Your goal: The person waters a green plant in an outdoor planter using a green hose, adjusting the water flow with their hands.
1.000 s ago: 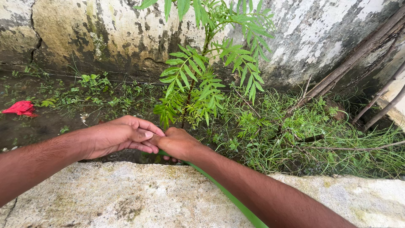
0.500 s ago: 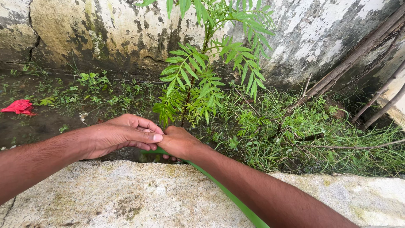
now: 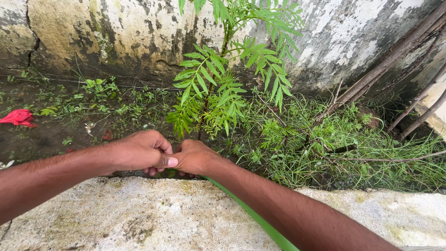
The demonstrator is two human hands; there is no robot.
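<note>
The left hand, earlier spread over the right, is now curled shut, its thumb pressed against the right hand. Both are closed on the green hose, which is laid across the near concrete ledge. The leafy plant is seen beyond.

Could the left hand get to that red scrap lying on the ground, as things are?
Probably not easily: the left hand is closed around the green hose end beside the right hand, and the red scrap lies far off left, beyond the stone ledge.
</note>
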